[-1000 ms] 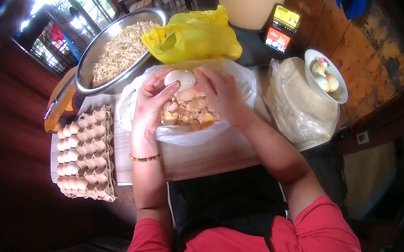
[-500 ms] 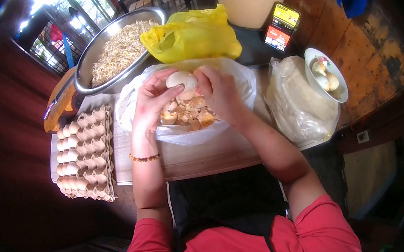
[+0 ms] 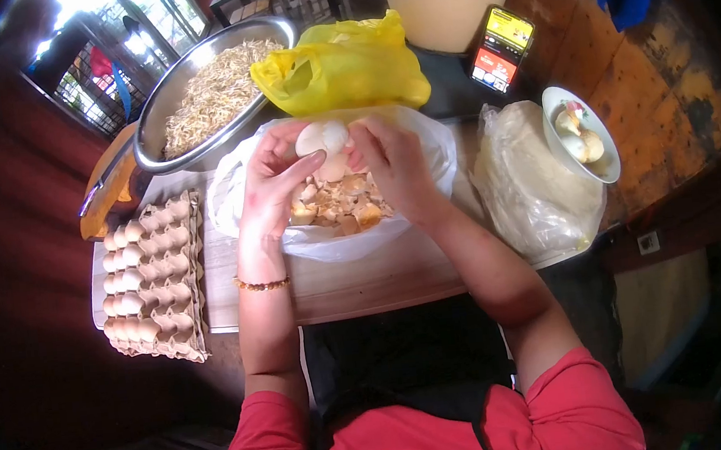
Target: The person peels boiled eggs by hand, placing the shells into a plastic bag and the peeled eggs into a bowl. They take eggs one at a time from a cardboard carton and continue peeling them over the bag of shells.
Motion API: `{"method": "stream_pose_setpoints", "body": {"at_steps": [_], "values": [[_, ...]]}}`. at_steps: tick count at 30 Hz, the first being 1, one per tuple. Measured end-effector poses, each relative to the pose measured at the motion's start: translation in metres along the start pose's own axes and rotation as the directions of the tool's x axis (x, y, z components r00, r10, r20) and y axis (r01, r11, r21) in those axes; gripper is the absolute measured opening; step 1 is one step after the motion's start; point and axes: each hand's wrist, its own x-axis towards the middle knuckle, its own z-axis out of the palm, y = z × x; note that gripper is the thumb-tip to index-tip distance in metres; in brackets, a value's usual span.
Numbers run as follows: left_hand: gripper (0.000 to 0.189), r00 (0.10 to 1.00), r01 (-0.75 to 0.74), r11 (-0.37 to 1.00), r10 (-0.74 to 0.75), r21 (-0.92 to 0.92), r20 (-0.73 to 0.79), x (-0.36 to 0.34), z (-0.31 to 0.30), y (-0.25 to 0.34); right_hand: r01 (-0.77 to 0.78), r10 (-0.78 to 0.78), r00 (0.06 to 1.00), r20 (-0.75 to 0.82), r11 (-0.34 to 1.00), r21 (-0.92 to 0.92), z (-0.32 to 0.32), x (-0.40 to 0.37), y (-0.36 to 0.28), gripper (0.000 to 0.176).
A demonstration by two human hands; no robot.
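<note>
White egg [image 3: 323,138] is pinched between the left hand [image 3: 273,186] and right hand [image 3: 393,166], fingers closed on it, over a shell-filled plastic bag [image 3: 340,236] mid-bench [image 3: 340,283], beside the egg tray [image 3: 153,275].

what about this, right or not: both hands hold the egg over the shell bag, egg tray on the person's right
Not right: the head view shows the egg tray on the person's left. The left hand and right hand do hold the egg over the shell bag.

Egg [image 3: 322,138] above shells [image 3: 341,205] in bag [image 3: 433,153]; egg tray [image 3: 181,329] left, bowl [image 3: 612,168] right.
</note>
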Motion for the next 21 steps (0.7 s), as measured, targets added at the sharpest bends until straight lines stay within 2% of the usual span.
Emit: {"method": "stream_pose_setpoints", "body": {"at_steps": [2,3,5,6,8,9,11,15,17,21], "values": [[0.037,0.991,-0.123,0.992,0.124,0.028,-0.045,0.004,0.002,-0.006,-0.062,0.058,0.998,0.023,0.976,0.208,0.004,0.0,0.006,0.026],[0.037,0.991,-0.123,0.992,0.124,0.028,-0.045,0.004,0.004,-0.009,-0.062,0.058,0.998,0.023,0.976,0.207,0.005,-0.001,0.005,0.026],[0.038,0.96,-0.236,0.943,0.264,0.234,-0.096,0.004,0.009,-0.014,-0.085,0.094,0.995,-0.013,0.939,0.334,0.008,-0.003,0.002,0.029],[0.038,0.96,-0.236,0.943,0.264,0.233,-0.096,0.004,0.011,-0.016,-0.085,0.094,0.995,-0.013,0.939,0.333,0.008,-0.002,0.003,0.029],[0.042,0.947,-0.196,0.827,0.298,0.527,-0.116,0.004,0.016,-0.02,-0.034,0.046,0.997,-0.064,0.985,0.171,0.009,-0.001,0.005,0.029],[0.042,0.947,-0.196,0.828,0.298,0.526,-0.116,0.004,0.018,-0.021,-0.034,0.046,0.997,-0.063,0.985,0.17,0.007,-0.001,0.003,0.029],[0.045,0.838,-0.368,0.518,0.544,0.773,0.034,0.004,0.023,-0.02,-0.047,0.051,0.998,-0.049,0.996,0.075,0.001,0.0,-0.003,0.028],[0.046,0.837,-0.315,0.427,0.546,0.848,0.036,0.001,0.027,-0.019,-0.049,0.053,0.996,-0.068,0.997,0.064,0.001,0.001,0.004,0.024],[0.047,0.842,-0.266,0.385,0.539,0.884,0.019,0.0,0.029,-0.019,0.108,-0.116,0.98,-0.16,0.992,-0.062,0.004,0.001,0.008,0.019],[0.046,0.847,-0.243,0.377,0.532,0.894,0.006,-0.003,0.034,-0.015,0.087,-0.114,0.98,-0.164,0.983,-0.164,0.004,0.001,0.01,0.014]]}}
